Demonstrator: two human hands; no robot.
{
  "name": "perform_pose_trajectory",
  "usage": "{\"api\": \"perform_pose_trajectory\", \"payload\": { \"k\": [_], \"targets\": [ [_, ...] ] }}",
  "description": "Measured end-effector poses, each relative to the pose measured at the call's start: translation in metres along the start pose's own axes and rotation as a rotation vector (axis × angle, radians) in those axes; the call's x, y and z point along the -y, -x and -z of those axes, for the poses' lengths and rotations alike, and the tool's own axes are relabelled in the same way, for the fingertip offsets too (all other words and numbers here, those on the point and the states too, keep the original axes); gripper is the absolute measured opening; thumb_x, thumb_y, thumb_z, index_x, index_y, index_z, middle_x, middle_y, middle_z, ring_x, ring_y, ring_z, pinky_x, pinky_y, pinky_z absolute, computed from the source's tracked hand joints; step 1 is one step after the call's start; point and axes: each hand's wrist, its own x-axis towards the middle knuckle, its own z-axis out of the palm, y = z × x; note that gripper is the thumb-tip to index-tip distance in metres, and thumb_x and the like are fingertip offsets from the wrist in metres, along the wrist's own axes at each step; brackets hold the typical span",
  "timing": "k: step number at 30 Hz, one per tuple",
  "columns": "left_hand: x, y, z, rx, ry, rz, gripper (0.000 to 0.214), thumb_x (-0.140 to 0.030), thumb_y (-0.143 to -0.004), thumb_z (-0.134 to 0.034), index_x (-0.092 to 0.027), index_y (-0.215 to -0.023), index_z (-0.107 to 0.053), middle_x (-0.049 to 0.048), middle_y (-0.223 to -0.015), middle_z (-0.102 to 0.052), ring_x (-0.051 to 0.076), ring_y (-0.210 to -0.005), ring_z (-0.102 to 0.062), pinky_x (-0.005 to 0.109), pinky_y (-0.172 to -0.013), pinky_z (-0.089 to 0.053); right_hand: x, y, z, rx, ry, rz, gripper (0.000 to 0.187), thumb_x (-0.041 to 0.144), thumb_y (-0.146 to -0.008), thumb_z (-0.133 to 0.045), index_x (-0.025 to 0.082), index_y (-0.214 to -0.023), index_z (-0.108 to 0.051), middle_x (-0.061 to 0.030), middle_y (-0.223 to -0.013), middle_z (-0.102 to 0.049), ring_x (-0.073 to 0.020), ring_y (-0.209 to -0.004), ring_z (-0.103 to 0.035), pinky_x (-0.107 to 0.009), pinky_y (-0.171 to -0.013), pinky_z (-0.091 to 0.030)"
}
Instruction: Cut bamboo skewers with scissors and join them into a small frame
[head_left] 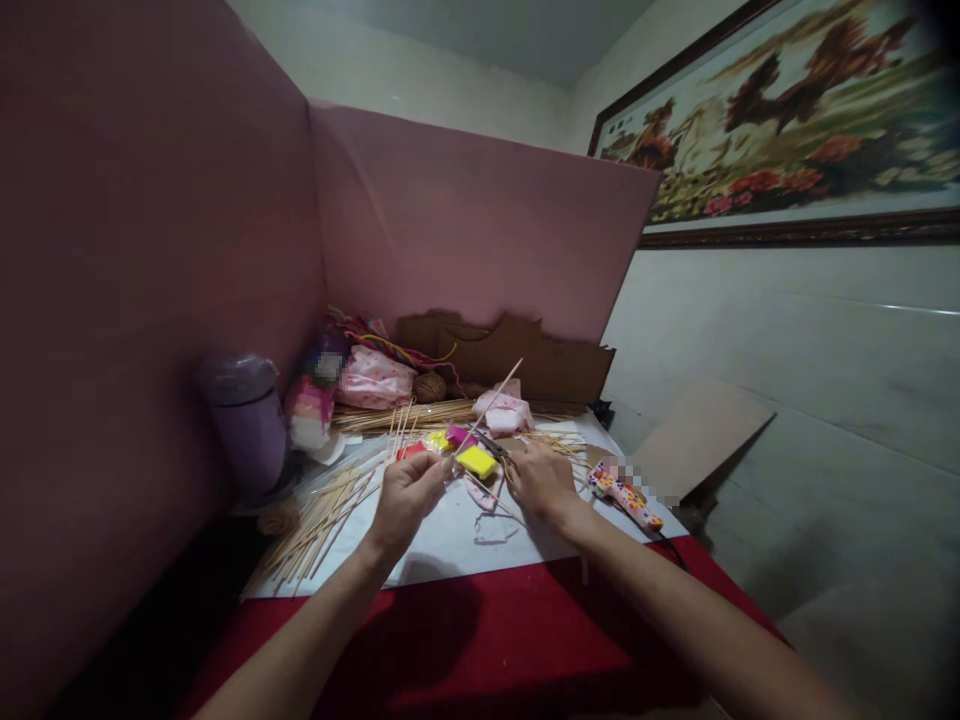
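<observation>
My left hand point(409, 500) pinches a thin wooden stick point(496, 394), which slants up and to the right. In my right hand point(544, 482) is a pair of scissors point(492, 446), its blades pointing left near the stick. Whether the blades touch the stick, I cannot tell. Between my hands lies a bright yellow block point(477, 461). A magenta piece point(460, 436), a yellow packet point(439, 440) and a red piece point(410, 452) are just behind it. My fingers hide part of the scissors' handles and the stick's lower end.
Many loose sticks point(319, 530) spread over the white sheet point(427, 570) at left. A purple cup point(247, 425) stands by the pink panel. Behind are pink dotted cloth point(377, 378), a twine ball point(429, 387) and torn cardboard point(487, 350). A flower-patterned glue gun point(626, 498) lies at right.
</observation>
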Motion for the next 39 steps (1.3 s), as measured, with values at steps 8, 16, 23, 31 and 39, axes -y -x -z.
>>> {"api": "perform_pose_trajectory", "payload": {
  "k": [8,16,23,31,39],
  "targets": [
    [0.009,0.006,0.004,-0.069,-0.734,-0.520,0.022,-0.030,-0.083,-0.052,-0.015,-0.068,-0.060,-0.0026,-0.051,-0.051,0.007,-0.046,-0.042,0.021,-0.050,-0.031,0.025,0.017,0.059,-0.640,-0.074,0.539,0.026,0.025,-0.086,-0.053,0.018,-0.110,-0.061,-0.0087,-0.113,-0.061,-0.0237,-0.112,-0.047,-0.041,-0.099,-0.030],
    [0.011,0.007,0.005,-0.093,-0.891,-0.574,0.019,-0.029,-0.079,-0.056,-0.018,-0.065,-0.062,0.0021,-0.055,-0.059,0.011,-0.049,-0.050,0.022,-0.054,-0.031,0.025,0.007,0.058,-0.435,-0.058,0.575,0.021,0.028,-0.090,-0.048,0.022,-0.098,-0.066,-0.0043,-0.081,-0.065,-0.0164,-0.077,-0.051,-0.033,-0.076,-0.032],
    [0.009,0.008,0.002,-0.142,-0.675,-0.370,0.017,-0.030,-0.071,-0.064,-0.020,-0.058,-0.061,0.0022,-0.053,-0.052,0.012,-0.051,-0.042,0.021,-0.054,-0.024,0.039,0.014,0.055,-0.355,0.004,0.482,0.027,0.028,-0.092,-0.042,0.018,-0.085,-0.067,-0.0059,-0.068,-0.060,-0.0158,-0.068,-0.048,-0.030,-0.061,-0.026],
    [0.000,0.006,0.006,-0.037,-0.545,-0.258,0.022,-0.034,-0.073,-0.062,-0.018,-0.058,-0.061,-0.0008,-0.048,-0.044,0.009,-0.047,-0.036,0.022,-0.050,-0.024,0.037,0.004,0.058,-0.141,-0.261,0.461,0.032,0.029,-0.089,-0.044,0.014,-0.070,-0.065,-0.0068,-0.066,-0.062,-0.0143,-0.062,-0.051,-0.026,-0.056,-0.027],
    [-0.009,0.001,0.006,0.231,0.176,0.162,0.031,-0.042,-0.069,-0.066,-0.014,-0.062,-0.055,-0.0067,-0.040,-0.037,0.002,-0.033,-0.022,0.017,-0.035,-0.010,-0.025,-0.029,0.035,0.058,-0.563,0.123,0.021,0.028,-0.083,-0.052,0.017,-0.076,-0.068,-0.0013,-0.068,-0.062,-0.0127,-0.062,-0.050,-0.023,-0.058,-0.032]
  ]
}}
